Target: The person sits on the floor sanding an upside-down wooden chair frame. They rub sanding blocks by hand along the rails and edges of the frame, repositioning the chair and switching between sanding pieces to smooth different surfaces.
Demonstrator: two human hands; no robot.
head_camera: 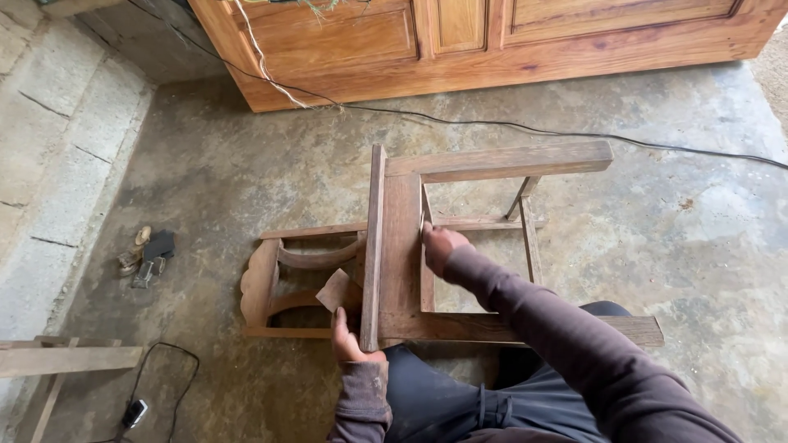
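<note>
Wooden chair frame (pixel 402 246) lies on its side on the concrete floor (pixel 681 238), right in front of the person's knees, scalloped back rail to the left, legs to the right. Risk, as a judgement: the frame rests on narrow edges, so a hard push could rock or tip it; fingers near the inner rail edge could get pinched or pick up splinters; the black cable (pixel 574 131) crossing the far floor is a snag hazard if the frame gets dragged that way. Left hand (pixel 349 340) grips the near end of the upright board, fingers closed around it, beside a small loose wood piece (pixel 334 289). Right hand (pixel 439 244) is curled against the inner rail's edge; can't tell whether it holds anything. Cabinet (pixel 460 41) stands far; small tools (pixel 146 256) left.
</note>
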